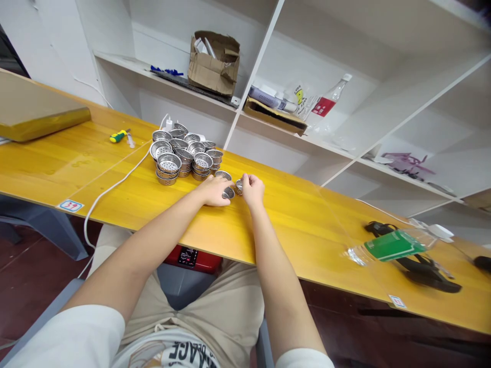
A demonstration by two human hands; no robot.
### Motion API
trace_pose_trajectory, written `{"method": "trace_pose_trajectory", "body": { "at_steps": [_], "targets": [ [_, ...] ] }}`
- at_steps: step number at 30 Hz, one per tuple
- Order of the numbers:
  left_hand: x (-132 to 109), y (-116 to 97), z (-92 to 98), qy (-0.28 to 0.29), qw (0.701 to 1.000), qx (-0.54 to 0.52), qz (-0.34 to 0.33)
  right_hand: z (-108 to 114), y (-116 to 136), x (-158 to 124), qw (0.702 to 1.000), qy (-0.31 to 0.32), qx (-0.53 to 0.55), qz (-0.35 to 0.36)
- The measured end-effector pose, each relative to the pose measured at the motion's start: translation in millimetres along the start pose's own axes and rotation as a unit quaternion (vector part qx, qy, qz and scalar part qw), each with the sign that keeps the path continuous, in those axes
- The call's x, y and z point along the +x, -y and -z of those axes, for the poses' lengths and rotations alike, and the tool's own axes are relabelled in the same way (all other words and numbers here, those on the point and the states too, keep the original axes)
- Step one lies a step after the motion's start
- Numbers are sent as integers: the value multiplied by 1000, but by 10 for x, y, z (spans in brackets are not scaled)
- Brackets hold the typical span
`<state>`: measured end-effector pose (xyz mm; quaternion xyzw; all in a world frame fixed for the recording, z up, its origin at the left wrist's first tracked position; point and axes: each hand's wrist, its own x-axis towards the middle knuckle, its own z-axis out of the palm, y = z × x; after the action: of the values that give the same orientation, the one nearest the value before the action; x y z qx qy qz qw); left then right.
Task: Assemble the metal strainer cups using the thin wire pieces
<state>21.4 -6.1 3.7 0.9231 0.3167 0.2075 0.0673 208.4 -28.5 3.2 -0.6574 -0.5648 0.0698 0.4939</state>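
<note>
White short sleeves (82,337) and beige trousers (230,294) are nearest, worn by a person seated at a yellow table (299,225). Over the table's middle, the right hand (253,191) pinches a small perforated metal cup (239,187) between thumb and fingers. Just left of it, the left hand (216,190) is held low at a second cup (228,193) — whether its fingers are closed on that cup, I cannot tell. A third cup (223,175) sits on the far side of the left hand. Farther left stands a cluster of stacked cups (169,162), many with their open tops facing up. A white cable (115,184) runs left of the stacks; past it lies a green-and-yellow screwdriver (118,136). Well to the right is a green-labelled bottle (399,245), blurred. On the far side, white shelves (255,56) hold a torn cardboard box (210,74) and a red-labelled clear bottle (326,105).
</note>
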Motion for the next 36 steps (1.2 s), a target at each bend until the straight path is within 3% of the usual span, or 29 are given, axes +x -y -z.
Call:
{"method": "trace_pose_trajectory", "body": {
  "at_steps": [8,11,21,25,30,33,36],
  "targets": [
    [-15,-26,81,-23,999,-7,-29,-11,-24,13,999,10,-49,7],
    [-22,-33,121,-8,1000,-5,-26,-2,-10,9,998,11,-68,1],
    [-1,-13,44,12,999,-40,-22,11,12,-17,994,37,-104,4],
    [6,-30,41,3,999,-34,-16,55,34,-13,989,73,-128,11],
    [53,40,29,-70,997,-37,1,116,82,-29,981,155,-111,13],
    [79,85,38,-132,989,-43,56,119,111,-63,971,219,-97,-9],
    [80,94,43,-142,980,-47,128,110,146,-103,956,269,-108,-48]
  ]
}}
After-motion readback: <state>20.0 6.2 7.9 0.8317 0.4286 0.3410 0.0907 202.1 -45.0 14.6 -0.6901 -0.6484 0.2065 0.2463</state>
